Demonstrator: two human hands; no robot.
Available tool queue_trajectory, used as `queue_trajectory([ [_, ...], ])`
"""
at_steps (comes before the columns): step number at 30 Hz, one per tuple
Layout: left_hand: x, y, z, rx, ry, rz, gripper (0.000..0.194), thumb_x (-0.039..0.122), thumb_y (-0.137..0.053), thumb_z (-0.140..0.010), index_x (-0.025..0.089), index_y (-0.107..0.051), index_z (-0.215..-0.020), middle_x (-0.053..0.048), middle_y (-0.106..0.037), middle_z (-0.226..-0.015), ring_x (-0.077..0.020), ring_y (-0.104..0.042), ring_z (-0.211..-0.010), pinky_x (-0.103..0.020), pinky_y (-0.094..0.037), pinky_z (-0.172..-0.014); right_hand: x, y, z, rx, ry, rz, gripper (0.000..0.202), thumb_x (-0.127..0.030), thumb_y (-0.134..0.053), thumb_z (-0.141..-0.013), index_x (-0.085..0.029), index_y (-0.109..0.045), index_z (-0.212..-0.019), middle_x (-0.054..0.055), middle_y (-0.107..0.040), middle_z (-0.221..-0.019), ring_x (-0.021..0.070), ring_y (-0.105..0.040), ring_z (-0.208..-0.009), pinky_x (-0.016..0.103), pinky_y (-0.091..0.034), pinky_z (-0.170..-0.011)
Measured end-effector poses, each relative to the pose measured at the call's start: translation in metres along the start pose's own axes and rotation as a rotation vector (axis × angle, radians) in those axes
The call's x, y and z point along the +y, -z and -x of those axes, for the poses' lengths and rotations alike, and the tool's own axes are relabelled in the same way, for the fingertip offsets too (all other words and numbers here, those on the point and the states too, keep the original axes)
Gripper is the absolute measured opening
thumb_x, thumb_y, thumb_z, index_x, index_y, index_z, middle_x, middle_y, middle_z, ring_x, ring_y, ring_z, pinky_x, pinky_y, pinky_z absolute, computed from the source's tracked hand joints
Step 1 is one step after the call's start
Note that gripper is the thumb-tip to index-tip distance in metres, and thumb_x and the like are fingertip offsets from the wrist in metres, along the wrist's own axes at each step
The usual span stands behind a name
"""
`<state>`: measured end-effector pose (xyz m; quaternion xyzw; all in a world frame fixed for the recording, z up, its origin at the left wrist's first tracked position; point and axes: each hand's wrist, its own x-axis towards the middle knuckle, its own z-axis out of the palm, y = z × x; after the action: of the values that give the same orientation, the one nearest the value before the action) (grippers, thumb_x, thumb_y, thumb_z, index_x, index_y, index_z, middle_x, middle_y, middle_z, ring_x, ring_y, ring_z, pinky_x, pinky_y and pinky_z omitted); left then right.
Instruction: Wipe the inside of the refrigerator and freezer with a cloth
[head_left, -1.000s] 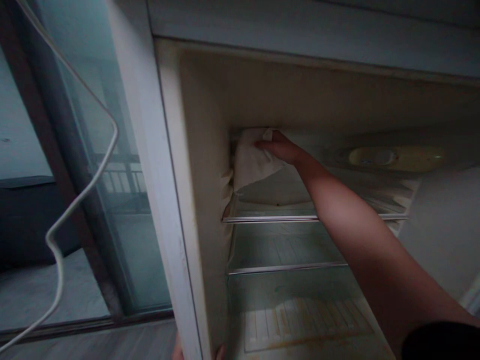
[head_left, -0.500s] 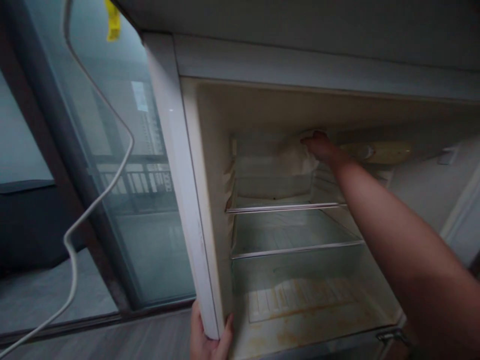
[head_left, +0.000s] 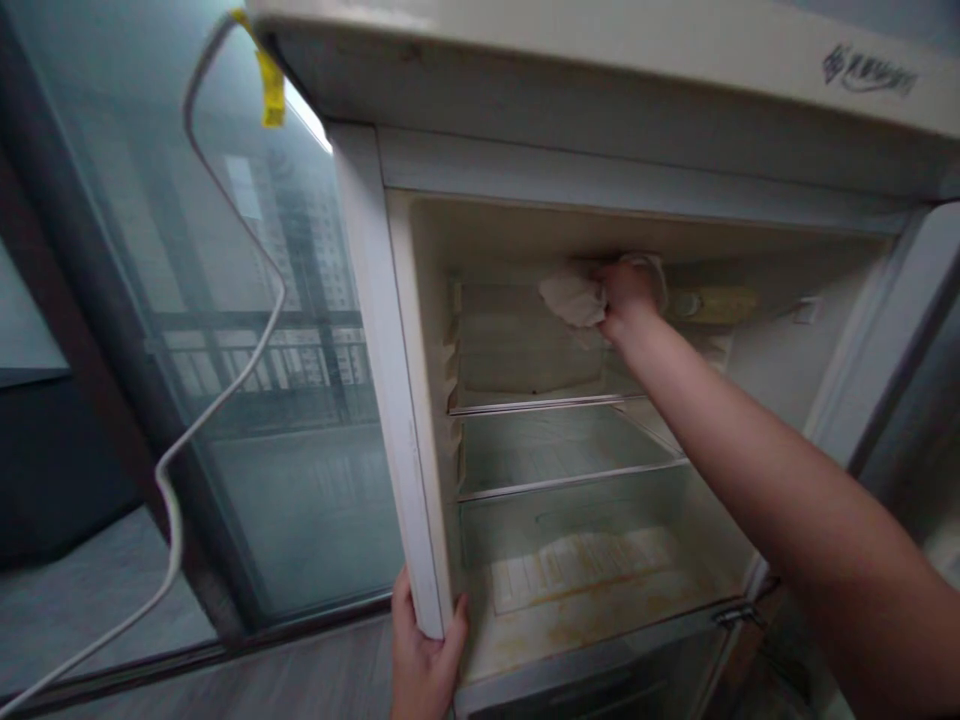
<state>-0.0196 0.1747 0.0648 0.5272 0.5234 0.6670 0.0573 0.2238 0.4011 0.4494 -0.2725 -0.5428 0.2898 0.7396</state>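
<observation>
An open refrigerator (head_left: 405,420) with a stained, off-white inside fills the middle of the view. My right hand (head_left: 628,290) reaches into its upper part, closed on a white cloth (head_left: 574,298) against the top of the compartment. Part of the cloth hangs left of the fingers and part shows behind them. At the lower left, my left hand (head_left: 427,645) grips the refrigerator's side edge, thumb on the inner side and fingers round the outside. Below the cloth are an upper glass shelf (head_left: 555,405) and a lower glass shelf (head_left: 577,480).
A yellowish lamp and dial housing (head_left: 716,304) is on the inside right of my right hand. Brown stains mark the compartment floor (head_left: 570,610). A white cord (head_left: 255,350) with a yellow tag (head_left: 271,90) hangs at left, before a sliding glass door (head_left: 292,500).
The view has shifted, showing more of the refrigerator's top and right side. The cloth in my right hand has moved left relative to the lamp housing. My left hand keeps its grip on the edge.
</observation>
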Motion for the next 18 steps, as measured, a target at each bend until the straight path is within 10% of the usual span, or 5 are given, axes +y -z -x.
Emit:
queue_trajectory([
  [3, -0.001, 0.000, 0.000, -0.005, -0.011, 0.027, 0.062, 0.034, -0.069, -0.084, 0.022, -0.044, -0.140, -0.008, -0.057, -0.111, -0.0283, -0.057, -0.119, -0.050, -0.041, -0.110, -0.010, -0.054, 0.037, 0.034, -0.026, -0.030, 0.015, -0.031, -0.057, -0.083, -0.022, -0.050, -0.073, 0.000, -0.054, -0.067, 0.0192, -0.068, -0.082, 0.029, -0.055, -0.065],
  [9, -0.001, 0.000, 0.000, -0.016, 0.019, 0.062, 0.062, 0.035, -0.069, -0.085, 0.022, -0.044, -0.140, -0.009, -0.058, -0.116, -0.0276, -0.057, -0.118, -0.048, -0.042, -0.109, -0.050, -0.112, 0.108, -0.369, -0.018, -0.186, 0.020, -0.027, -0.064, -0.081, -0.020, -0.049, -0.071, 0.000, -0.055, -0.069, 0.0205, -0.067, -0.081, 0.032, -0.054, -0.070],
  [18, -0.007, -0.003, 0.001, -0.016, 0.032, 0.091, 0.064, 0.036, -0.070, -0.084, 0.022, -0.044, -0.141, -0.008, -0.056, -0.114, -0.0284, -0.055, -0.121, -0.050, -0.039, -0.112, -0.107, -0.042, 0.129, -0.248, -0.059, -0.500, 0.018, -0.030, -0.045, -0.089, -0.023, -0.053, -0.074, 0.003, -0.066, -0.082, 0.0213, -0.066, -0.100, 0.039, -0.056, -0.088],
])
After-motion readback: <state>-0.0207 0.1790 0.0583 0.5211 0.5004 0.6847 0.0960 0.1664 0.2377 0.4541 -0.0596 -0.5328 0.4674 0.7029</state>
